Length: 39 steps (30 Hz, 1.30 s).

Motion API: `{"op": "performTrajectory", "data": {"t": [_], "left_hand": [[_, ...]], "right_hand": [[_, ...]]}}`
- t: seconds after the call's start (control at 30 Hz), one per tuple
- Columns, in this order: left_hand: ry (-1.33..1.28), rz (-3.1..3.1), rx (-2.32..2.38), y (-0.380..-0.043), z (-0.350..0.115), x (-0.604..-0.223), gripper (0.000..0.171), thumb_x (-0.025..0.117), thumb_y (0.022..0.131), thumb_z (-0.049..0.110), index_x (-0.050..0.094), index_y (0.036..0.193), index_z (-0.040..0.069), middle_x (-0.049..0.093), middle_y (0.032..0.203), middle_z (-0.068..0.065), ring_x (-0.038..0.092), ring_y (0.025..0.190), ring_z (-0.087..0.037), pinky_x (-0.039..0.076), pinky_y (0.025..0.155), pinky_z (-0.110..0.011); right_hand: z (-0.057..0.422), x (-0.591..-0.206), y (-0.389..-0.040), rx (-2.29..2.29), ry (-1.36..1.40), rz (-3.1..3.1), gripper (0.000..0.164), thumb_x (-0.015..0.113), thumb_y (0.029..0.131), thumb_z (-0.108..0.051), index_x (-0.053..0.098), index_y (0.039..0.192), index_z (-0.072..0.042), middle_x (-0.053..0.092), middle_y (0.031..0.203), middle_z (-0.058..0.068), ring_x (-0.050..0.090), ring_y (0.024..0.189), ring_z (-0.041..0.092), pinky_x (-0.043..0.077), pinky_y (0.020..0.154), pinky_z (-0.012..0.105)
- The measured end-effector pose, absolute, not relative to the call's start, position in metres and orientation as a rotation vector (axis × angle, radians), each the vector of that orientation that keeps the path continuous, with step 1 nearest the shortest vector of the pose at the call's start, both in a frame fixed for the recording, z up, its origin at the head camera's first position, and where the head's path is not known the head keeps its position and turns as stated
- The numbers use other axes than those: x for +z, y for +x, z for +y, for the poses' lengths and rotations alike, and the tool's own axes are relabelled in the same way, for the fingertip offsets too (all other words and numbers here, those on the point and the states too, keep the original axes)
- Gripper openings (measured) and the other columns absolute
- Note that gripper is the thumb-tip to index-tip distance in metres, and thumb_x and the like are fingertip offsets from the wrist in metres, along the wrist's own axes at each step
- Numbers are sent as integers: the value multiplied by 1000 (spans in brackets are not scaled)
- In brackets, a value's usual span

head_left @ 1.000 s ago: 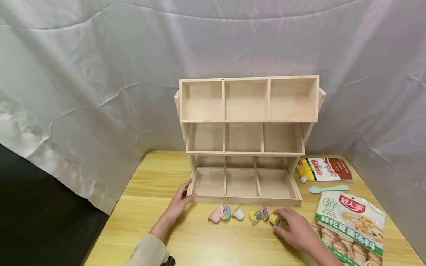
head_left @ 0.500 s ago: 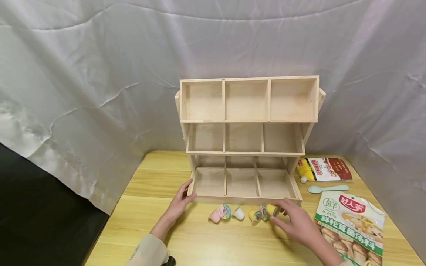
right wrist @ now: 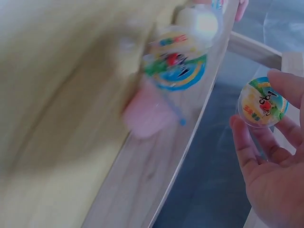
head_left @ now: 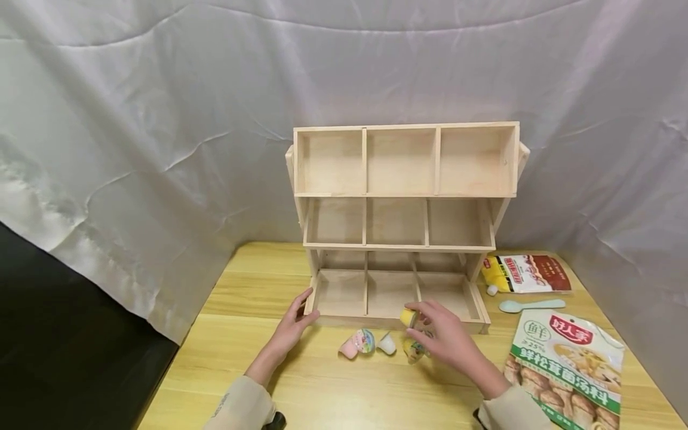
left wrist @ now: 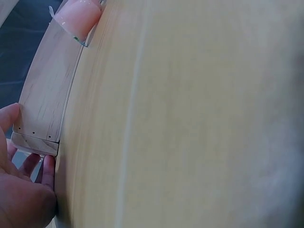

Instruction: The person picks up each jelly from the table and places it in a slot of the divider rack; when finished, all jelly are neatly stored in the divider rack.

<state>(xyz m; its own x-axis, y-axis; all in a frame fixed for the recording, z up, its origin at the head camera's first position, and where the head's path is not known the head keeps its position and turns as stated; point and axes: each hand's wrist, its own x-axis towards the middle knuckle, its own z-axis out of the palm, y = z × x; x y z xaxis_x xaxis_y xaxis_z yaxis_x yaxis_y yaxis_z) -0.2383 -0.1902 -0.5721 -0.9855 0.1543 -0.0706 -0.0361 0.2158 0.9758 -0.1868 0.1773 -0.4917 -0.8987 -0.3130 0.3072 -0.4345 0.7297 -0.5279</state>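
1. Right hand: grasping a yellow jelly cup, thumb and fingertips set around its edge. The wrist view shows the printed lid face uncovered; a rim hold like this probably spares the thin film from pressure.
2. Position of held cup: in the head view it overlaps the front board of the wooden rack, around the bottom row's middle compartment. Height above the board: cannot tell.
3. Left hand: grasping the left front corner of the rack's bottom tray, thumb at the front, fingers along the end board. Judged a steadying hold, since the rack is light-looking wood.
4. Loose cups, in a line on the table just before the rack: a pink cup on its side, a white cup tilted, a second yellow cup partly behind the right hand. Right wrist view adds another pink cup, blurred. The row lies within easy reach of the right hand.
5. Right of the rack: a spouted pouch, a pale spoon and a mushroom packet, all lying flat, apart from the cups; this leaves the rack's front approachable.
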Motion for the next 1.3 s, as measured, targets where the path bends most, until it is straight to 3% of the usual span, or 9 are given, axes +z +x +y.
{"op": "performTrajectory", "data": {"t": [0.23,0.5,0.93,1.3], "left_hand": [[134,2354,1852,-239,-190,-572,65,62,105,33,31,163,31,31,166,-17,44,143,-39,39,115,-57],[123,2361,1853,-240,-191,-573,63,61,106,28,32,162,30,33,165,-17,45,142,-40,40,114,-57],[131,2349,1869,-240,-190,-570,64,62,106,29,32,163,29,35,163,-22,49,136,-39,43,112,-57],[119,2333,1869,-239,-190,-573,63,61,106,30,33,162,32,37,162,-17,48,137,-37,42,112,-55]], "right_hand": [[141,-486,-212,1029,621,-2704,47,83,88,-20,68,132,-14,64,105,-5,65,96,16,58,84,34],[101,-484,-240,1097,599,-2716,46,81,91,-20,68,134,-11,67,110,1,66,97,20,58,85,40],[55,-492,-277,1122,568,-2685,46,82,90,-17,67,132,-7,66,98,5,66,93,26,56,82,40],[25,-508,-299,1110,555,-2738,48,80,90,-16,66,133,-1,72,102,9,65,87,21,56,78,38]]}}
